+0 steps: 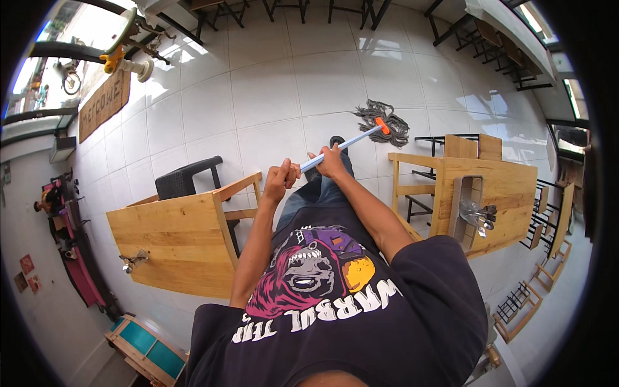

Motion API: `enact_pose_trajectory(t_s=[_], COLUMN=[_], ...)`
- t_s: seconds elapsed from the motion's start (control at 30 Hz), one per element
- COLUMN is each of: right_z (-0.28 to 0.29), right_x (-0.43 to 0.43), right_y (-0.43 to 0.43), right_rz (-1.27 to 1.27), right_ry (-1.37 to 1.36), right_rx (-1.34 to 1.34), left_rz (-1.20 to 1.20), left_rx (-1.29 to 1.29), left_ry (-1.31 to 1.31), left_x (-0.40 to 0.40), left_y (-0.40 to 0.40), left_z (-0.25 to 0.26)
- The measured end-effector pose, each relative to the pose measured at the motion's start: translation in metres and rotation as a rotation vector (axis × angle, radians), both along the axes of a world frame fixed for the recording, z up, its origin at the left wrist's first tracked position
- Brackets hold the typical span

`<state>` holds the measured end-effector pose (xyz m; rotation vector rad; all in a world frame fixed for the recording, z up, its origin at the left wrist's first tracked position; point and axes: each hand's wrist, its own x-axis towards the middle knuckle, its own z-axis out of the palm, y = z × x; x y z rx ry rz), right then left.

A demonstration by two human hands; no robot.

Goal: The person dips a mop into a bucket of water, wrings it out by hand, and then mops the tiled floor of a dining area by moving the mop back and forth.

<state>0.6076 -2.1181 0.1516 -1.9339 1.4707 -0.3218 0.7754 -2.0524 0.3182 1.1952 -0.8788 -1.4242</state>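
A string mop (397, 126) with grey strands and an orange clamp (382, 126) rests on the white tiled floor, ahead and slightly right of my feet. Its pale blue handle (358, 139) slants back toward my body. My left hand (283, 180) is closed around the handle's near end, thumb pointing up. Farther along the shaft, my right hand (331, 163) grips it from above. The mop strands lie spread out on both sides of the clamp. One dark shoe (337, 141) shows just beyond my right hand; the other is partly hidden behind the handle and hands.
A wooden table (179, 242) with a black woven chair (176, 183) stands left. To the right, another wooden table (508, 193) carries a cutlery tray (457, 213). Stools (462, 145) adjoin it. A doormat (105, 107) and a white pedestal (140, 70) are far left.
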Motion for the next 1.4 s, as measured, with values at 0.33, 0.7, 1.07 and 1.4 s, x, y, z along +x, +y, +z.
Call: enact_pose_trajectory(t_s=[0.33, 0.7, 1.07, 1.4], right_z=[0.096, 0.084, 0.122, 0.121], right_x=[0.144, 0.135, 0.061, -0.036], right_y=[0.074, 0.074, 0.050, 0.036], right_rz=[0.586, 0.992, 0.923, 0.740], right_ry=[-0.289, -0.452, -0.352, -0.137], right_rx=[0.318, 0.281, 0.051, 0.052], left_rz=[0.535, 0.730, 0.741, 0.609], left_rx=[-0.087, 0.022, -0.175, -0.174], left_ry=[-0.254, -0.457, -0.222, -0.003], left_x=[0.064, -0.041, -0.068, -0.104], left_y=[0.120, 0.131, 0.105, 0.095], left_z=[0.108, 0.106, 0.127, 0.099])
